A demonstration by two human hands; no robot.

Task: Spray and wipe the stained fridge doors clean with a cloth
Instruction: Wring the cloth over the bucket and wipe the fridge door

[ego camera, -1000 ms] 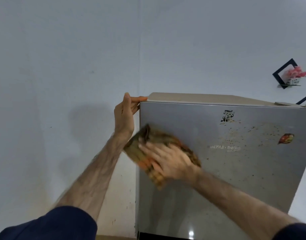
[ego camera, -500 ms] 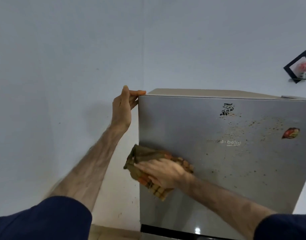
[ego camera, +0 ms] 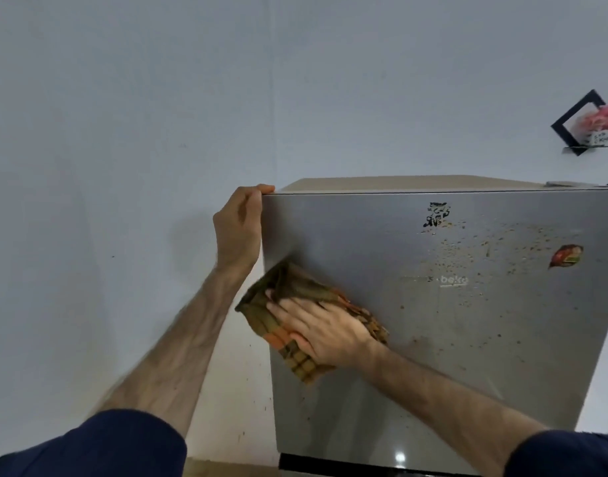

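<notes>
Head view: right hand (ego camera: pixel 325 330) flat, fingers straight, pressing cloth (ego camera: pixel 292 304) on stained fridge door (ego camera: pixel 468 321); left hand (ego camera: pixel 239 232) curled, gripping door's top-left corner.

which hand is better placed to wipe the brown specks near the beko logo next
The right hand: it already presses the cloth flat on the fridge door, just left of the specks. The left hand grips the door's top corner.

Silver upper fridge door (ego camera: pixel 433 339), upright, speckled with brown stains (ego camera: pixel 523 242) across its right half. Crumpled brown-and-orange checked cloth (ego camera: pixel 289 290) pressed flat against the door's left edge.
</notes>
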